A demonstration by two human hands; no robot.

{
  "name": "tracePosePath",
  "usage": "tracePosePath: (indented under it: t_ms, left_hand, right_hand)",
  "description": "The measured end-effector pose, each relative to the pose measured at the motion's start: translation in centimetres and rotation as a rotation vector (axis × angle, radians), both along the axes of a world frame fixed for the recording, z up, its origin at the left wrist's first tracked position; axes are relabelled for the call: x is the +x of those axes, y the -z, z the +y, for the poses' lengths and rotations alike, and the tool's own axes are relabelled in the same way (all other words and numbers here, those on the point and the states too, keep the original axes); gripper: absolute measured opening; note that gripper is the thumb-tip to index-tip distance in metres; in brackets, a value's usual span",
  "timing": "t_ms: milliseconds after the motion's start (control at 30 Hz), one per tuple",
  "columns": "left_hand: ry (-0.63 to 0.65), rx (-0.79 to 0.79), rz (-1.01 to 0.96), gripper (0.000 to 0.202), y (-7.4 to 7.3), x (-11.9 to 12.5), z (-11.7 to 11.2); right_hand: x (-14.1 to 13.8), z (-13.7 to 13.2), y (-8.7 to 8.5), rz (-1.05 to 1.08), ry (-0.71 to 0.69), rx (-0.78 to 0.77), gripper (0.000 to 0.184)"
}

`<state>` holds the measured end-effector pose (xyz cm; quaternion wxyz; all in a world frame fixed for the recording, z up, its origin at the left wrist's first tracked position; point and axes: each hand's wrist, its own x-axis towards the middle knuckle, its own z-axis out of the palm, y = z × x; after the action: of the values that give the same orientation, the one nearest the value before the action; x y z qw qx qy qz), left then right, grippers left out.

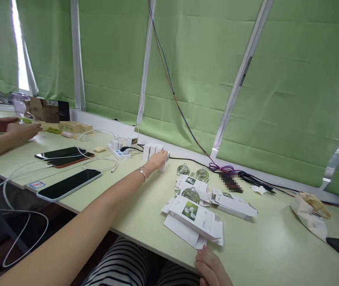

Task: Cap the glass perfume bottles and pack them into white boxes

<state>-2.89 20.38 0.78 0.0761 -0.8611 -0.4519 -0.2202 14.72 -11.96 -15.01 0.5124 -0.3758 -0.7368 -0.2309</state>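
My left hand (158, 159) reaches across the table, its fingers closed around a small white box (164, 167) at the right end of a row. More white boxes (149, 151) stand upright just left of it. At the table's front edge rests my right hand (212, 267), fingers loosely bent and holding nothing that I can see. Close beyond its fingertips lies an unfolded white carton (197, 218) with a green flower picture. Behind it are other opened cartons (232, 203) and round clear glass bottles (202, 174), one of them partly hidden between the cartons.
Phones (70, 185) and white charging cables lie to the left, near a power strip (118, 151). A co-worker's hands (23, 133) are at the far left, by yellow boxes (71, 127). Dark cables run along the wall. A crumpled bag (309, 214) sits at right.
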Motion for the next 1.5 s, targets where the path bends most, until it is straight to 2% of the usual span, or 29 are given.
tracePosePath:
  t_ms: [167, 333, 467, 567, 700, 800, 900, 967, 1067, 1167, 1267, 1433, 1500]
  left_hand:
    - [-0.045, 0.107, 0.072, 0.030, 0.0, 1.6, 2.8]
    - [-0.070, 0.153, 0.117, 0.031, 0.4, 2.7, 4.7]
    - [-0.056, 0.179, 0.121, 0.031, -0.1, 2.8, 5.0]
    - [-0.016, 0.206, 0.102, 0.031, -0.4, 2.7, 4.2]
    - [0.081, 0.217, 0.084, 0.036, -0.4, 2.6, 0.5]
    - [0.202, 0.204, 0.094, 0.037, -0.1, 1.7, -4.5]
    - [0.336, 0.164, 0.088, 0.032, 0.3, 0.0, -10.6]
    - [0.498, 0.001, 0.005, 0.034, 0.8, -1.4, -14.2]
    - [0.569, -0.203, -0.061, 0.043, 2.3, -3.3, -18.2]
    - [0.570, -0.343, -0.118, 0.051, 4.5, -4.3, -20.3]
    - [0.563, -0.371, -0.144, 0.057, 6.0, -4.4, -21.3]
    - [0.494, -0.339, -0.150, 0.062, 6.7, -3.9, -21.8]
    - [0.457, -0.341, -0.143, 0.068, 6.8, -3.8, -21.7]
  right_hand:
    - [-0.7, -0.4, -0.4, 0.074, -0.007, 0.006, 0.028]
    - [-0.9, -0.4, -0.8, 0.069, -0.028, 0.037, 0.028]
    - [-0.8, -0.5, -1.4, 0.026, -0.035, 0.026, 0.026]
    - [-0.7, -0.7, -1.7, 0.065, -0.005, -0.001, 0.027]
    - [-0.6, -1.0, -1.7, 0.020, -0.039, 0.012, 0.024]
    - [-1.1, -1.3, -1.7, 0.086, -0.002, -0.003, 0.021]
    - [-1.2, -1.6, -2.1, 0.271, 0.144, -0.016, 0.018]
    - [-0.6, -1.7, -2.6, 0.370, 0.272, -0.071, 0.022]
    - [1.1, -1.6, -3.2, 0.441, 0.391, -0.247, 0.035]
    - [2.3, -1.2, -3.3, 0.416, 0.367, -0.375, 0.039]
    - [2.4, -0.8, -3.2, 0.319, 0.315, -0.399, 0.042]
    - [1.7, -0.6, -3.9, 0.073, 0.275, -0.457, 0.039]
    - [1.4, -0.6, -4.1, 0.070, 0.278, -0.466, 0.034]
